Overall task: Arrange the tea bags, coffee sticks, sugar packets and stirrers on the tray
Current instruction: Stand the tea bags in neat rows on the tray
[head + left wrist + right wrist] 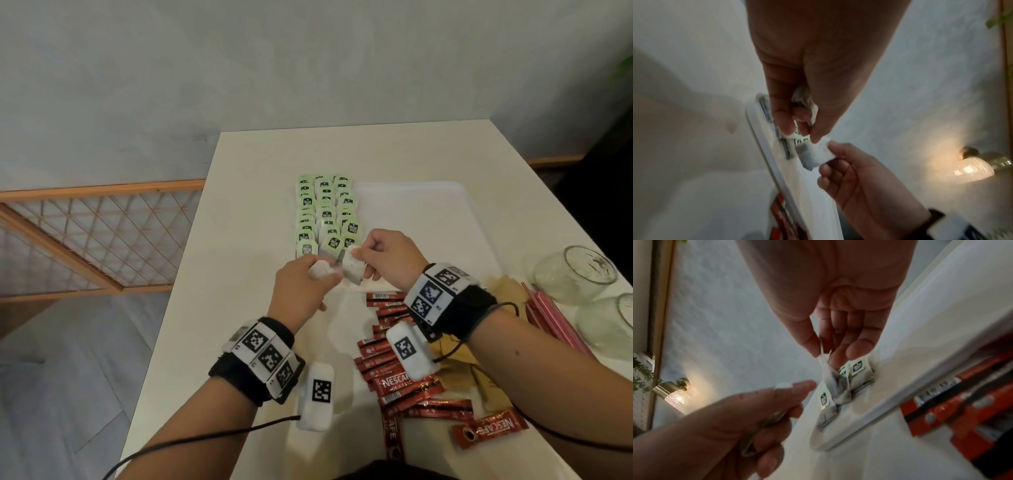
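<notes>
Table (205, 342), white top, set vs. pale grey wall; wooden lattice rail (102, 236) to its left. White tray (428, 205) on table, tea bags (325, 212) in 3 rows at tray's left end. Coffee sticks (404, 383) near side of tray; glass jars (579, 270) and pink stirrers (555, 318) to tray's right. Left hand (301, 291) curled round tea bag (322, 269); right hand (387, 257) pinches another bag (352, 269), just above tray's near-left corner.

Right hand (830, 318) pinches tea bag (835, 386) above tray (869, 417).
</notes>
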